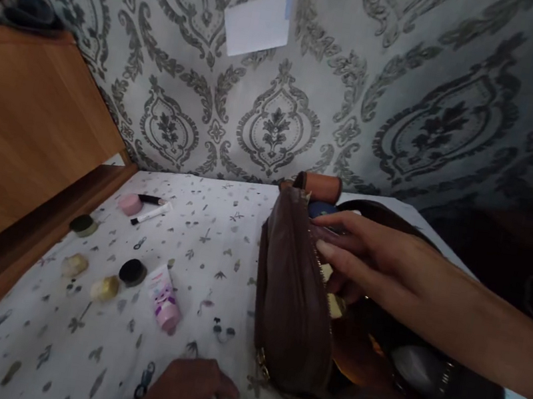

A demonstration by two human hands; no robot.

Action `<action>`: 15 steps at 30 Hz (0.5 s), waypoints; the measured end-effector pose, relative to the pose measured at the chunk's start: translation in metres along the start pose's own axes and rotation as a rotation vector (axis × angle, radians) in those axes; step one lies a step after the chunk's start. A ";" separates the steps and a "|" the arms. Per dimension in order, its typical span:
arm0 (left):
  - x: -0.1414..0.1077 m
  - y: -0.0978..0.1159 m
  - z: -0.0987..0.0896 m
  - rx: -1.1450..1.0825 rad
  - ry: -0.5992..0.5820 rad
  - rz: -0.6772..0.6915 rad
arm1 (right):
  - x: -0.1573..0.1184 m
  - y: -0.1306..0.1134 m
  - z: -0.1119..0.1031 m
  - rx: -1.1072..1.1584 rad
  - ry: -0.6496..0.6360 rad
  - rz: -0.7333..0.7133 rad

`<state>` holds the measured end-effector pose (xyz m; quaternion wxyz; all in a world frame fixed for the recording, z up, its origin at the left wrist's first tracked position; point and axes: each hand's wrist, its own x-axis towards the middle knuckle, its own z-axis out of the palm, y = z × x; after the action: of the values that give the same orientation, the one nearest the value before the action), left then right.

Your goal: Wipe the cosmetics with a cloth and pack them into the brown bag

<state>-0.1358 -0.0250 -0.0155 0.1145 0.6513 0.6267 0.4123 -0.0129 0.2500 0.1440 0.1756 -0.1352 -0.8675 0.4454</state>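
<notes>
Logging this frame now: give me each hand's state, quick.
Left hand: closed on something white, unidentifiable, on the patterned tablecloth.
Right hand: open, fingers reaching into the brown leather bag.

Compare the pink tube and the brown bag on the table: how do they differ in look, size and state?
The pink tube is small and pale; the brown bag is far larger and dark. The tube lies closed and untouched; the bag is unzipped, with the right hand reaching into it. Both rest on the patterned tablecloth.

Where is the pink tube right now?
The pink tube lies on the patterned tablecloth, left of the brown bag, just right of the black round lid.
</notes>
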 end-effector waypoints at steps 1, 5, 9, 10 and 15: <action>0.001 0.000 -0.001 -0.005 -0.004 0.003 | -0.001 0.002 -0.001 0.015 -0.001 0.001; 0.000 0.005 -0.007 0.018 -0.036 -0.028 | -0.004 0.007 -0.001 0.055 -0.006 0.009; -0.003 0.008 -0.009 0.045 -0.036 -0.013 | -0.007 0.005 0.002 0.027 0.018 0.048; -0.004 0.008 -0.009 0.051 -0.032 0.002 | -0.007 0.003 0.003 0.037 0.024 0.053; 0.000 0.006 -0.014 0.072 -0.025 0.059 | -0.009 -0.003 0.004 0.061 0.030 0.082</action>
<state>-0.1405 -0.0311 -0.0025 0.0868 0.6781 0.6203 0.3845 -0.0067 0.2415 0.1426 0.1742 -0.1718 -0.8446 0.4762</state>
